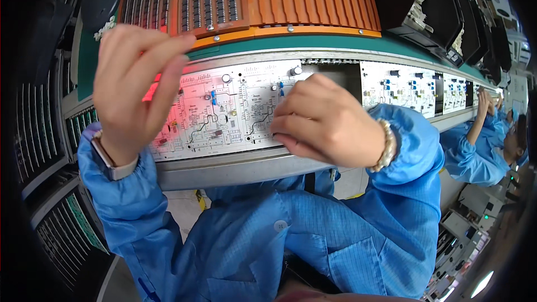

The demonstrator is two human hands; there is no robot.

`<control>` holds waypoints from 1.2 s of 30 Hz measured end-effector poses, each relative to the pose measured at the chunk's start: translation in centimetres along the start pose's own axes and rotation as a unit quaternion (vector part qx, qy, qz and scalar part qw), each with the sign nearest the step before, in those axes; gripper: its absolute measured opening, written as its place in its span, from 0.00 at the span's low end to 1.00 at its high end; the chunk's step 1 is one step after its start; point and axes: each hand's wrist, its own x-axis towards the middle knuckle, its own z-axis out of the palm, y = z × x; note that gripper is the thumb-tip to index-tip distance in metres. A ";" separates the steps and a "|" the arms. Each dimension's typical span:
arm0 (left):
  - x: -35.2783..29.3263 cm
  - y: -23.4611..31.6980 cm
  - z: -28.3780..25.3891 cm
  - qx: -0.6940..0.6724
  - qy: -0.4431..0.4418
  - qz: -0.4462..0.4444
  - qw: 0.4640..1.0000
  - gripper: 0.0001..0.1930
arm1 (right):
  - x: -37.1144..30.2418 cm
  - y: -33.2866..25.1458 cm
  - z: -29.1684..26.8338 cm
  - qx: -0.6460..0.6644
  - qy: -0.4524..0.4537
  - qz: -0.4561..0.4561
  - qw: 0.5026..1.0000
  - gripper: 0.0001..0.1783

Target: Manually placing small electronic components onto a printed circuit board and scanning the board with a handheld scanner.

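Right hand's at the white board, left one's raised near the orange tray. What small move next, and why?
Perhaps ease the right hand back slightly: its bent fingers cover the white board's lower right corner, hiding whether they grip a part there.

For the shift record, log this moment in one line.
left hand: near orange component tray; right hand: over white circuit board; grips: unclear

Over the conveyor [240,173] I have one left hand [134,81] and one right hand [321,122], wearing one wristwatch [124,170] and one beaded bracelet [387,145]. On it I count at least three white circuit-board panels [196,117], the nearest showing two large round capacitors [226,78]; beside it, at least one co-worker [472,159].
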 end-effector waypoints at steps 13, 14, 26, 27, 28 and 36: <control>-3.0 -4.7 -0.5 0.013 0.096 -0.140 0.985 0.07 | 1.7 -1.8 2.7 -0.143 -0.038 0.020 0.989 0.14; -3.2 -4.7 -0.6 0.015 0.099 -0.144 0.985 0.07 | 1.8 -1.8 2.6 -0.144 -0.042 0.016 0.989 0.14; -4.0 -5.9 -1.0 0.021 0.110 -0.190 0.975 0.09 | 3.0 -3.6 3.3 -0.209 -0.056 0.047 0.975 0.11; -4.2 -6.0 -1.1 0.028 0.098 -0.201 0.974 0.09 | 3.1 -3.9 3.3 -0.227 -0.068 0.049 0.970 0.10; -4.3 -6.2 -1.2 0.035 0.086 -0.212 0.973 0.09 | 3.2 -4.1 3.3 -0.245 -0.080 0.051 0.965 0.09; -5.8 -9.0 -1.9 0.029 0.064 -0.343 0.937 0.10 | 3.0 -5.4 2.6 -0.294 -0.149 0.003 0.944 0.12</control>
